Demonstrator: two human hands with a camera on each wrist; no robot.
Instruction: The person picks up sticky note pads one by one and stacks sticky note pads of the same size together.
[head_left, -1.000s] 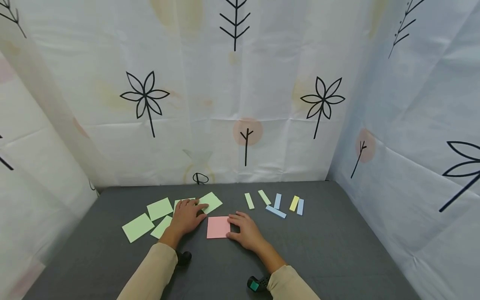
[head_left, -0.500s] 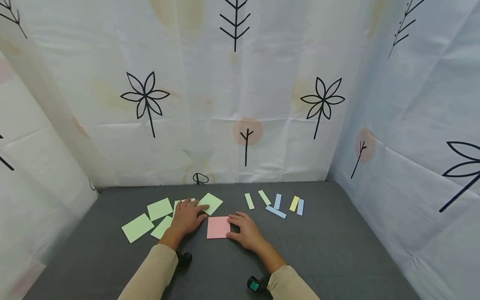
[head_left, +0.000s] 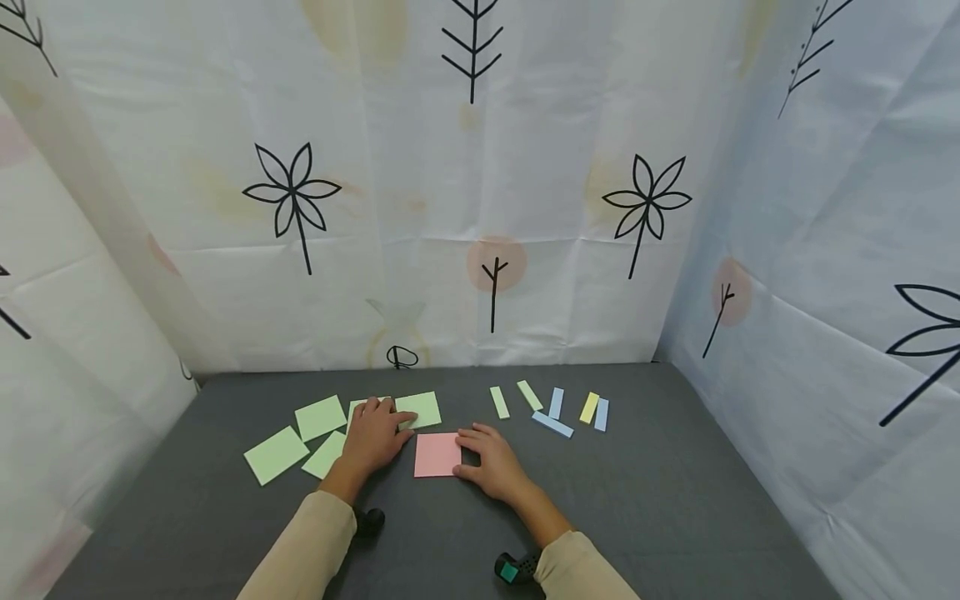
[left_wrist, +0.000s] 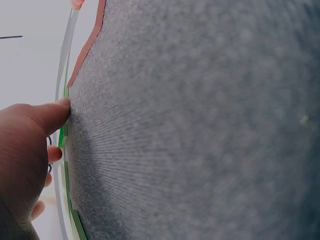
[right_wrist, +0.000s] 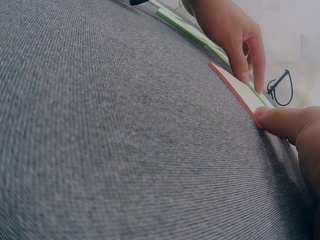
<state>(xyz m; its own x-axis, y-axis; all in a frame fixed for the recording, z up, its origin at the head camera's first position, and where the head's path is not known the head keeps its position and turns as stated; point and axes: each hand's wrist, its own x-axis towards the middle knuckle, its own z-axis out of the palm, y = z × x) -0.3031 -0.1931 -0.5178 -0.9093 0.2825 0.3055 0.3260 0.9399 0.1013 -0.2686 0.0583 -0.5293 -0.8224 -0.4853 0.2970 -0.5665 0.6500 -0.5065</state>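
Observation:
In the head view my left hand (head_left: pixel 375 435) reaches over a group of light green sticky-note pads. Its forefinger rests on the rightmost green pad (head_left: pixel 422 407), and its thumb lies at that pad's near edge. Its palm partly hides another green pad behind it. My right hand (head_left: pixel 491 461) is at the right side of a pink sticky-note pad (head_left: pixel 437 455), with fingertips at the far corner and thumb at the near corner. The right wrist view shows the right thumb (right_wrist: pixel 275 120) touching the end of the pink pad (right_wrist: pixel 235 90). The pink pad lies flat just in front of the green ones.
Three other green pads lie to the left, one of them the large leftmost pad (head_left: pixel 276 455). Narrow sticky strips in green, blue (head_left: pixel 552 424) and yellow (head_left: pixel 588 407) are scattered at the back right. A patterned white cloth (head_left: pixel 525 167) hangs behind the grey table (head_left: pixel 660 517).
The rightmost green pad has turned from a slanted pose to nearly square with the table's back edge, under my left fingers. My right hand and the pink pad have stayed put.

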